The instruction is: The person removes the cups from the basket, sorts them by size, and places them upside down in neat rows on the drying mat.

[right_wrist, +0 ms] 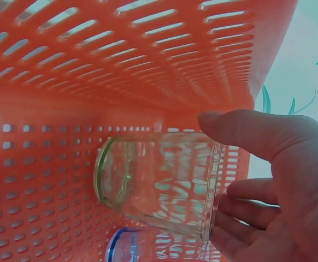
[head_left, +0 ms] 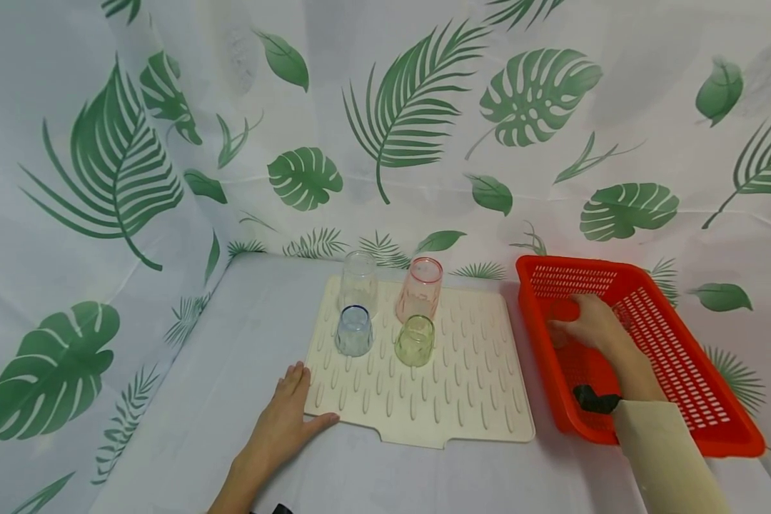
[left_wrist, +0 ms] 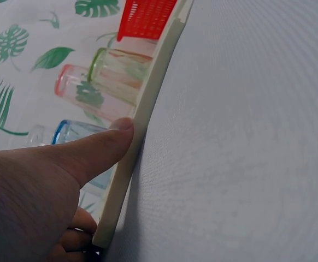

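Observation:
My right hand (head_left: 594,325) reaches into the red basket (head_left: 694,371). In the right wrist view its thumb and fingers hold the base end of a clear glass with a green rim (right_wrist: 156,183), which lies on its side. A blue-rimmed glass (right_wrist: 134,245) is beside it in the basket. My left hand (head_left: 289,410) rests at the near left corner of the cream drying mat (head_left: 469,385), thumb along the front edge, fingers extended by the left edge. On the mat stand a clear glass (head_left: 359,282), a pink glass (head_left: 420,289), a blue-rimmed glass (head_left: 354,332) and a green glass (head_left: 415,343).
The basket stands just right of the mat. A white cloth with green leaves (head_left: 411,107) hangs behind and at the left of the white table (head_left: 225,335). A black band (head_left: 594,400) is on my right wrist.

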A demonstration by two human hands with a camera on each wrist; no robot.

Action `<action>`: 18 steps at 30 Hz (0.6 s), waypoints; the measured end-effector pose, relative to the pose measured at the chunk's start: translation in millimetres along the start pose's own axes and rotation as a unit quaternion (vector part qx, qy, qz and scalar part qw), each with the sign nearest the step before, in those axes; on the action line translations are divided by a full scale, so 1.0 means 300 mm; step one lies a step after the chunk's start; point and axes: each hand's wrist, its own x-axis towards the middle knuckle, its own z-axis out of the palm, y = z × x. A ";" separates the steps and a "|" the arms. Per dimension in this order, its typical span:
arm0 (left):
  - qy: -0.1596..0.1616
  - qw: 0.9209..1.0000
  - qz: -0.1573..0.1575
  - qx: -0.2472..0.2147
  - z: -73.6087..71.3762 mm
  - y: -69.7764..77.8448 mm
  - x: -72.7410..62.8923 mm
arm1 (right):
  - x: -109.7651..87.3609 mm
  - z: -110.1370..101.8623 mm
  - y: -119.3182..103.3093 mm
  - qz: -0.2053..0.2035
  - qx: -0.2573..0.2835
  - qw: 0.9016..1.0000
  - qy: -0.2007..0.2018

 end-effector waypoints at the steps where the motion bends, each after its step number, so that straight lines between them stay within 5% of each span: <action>1: 0.000 1.000 0.000 0.002 0.001 0.000 0.000 | 0.001 0.001 -0.001 -0.004 -0.001 1.000 -0.001; 18: 0.004 1.000 0.002 -0.001 0.004 -0.005 0.001 | -0.006 -0.007 -0.007 -0.047 -0.020 0.998 -0.034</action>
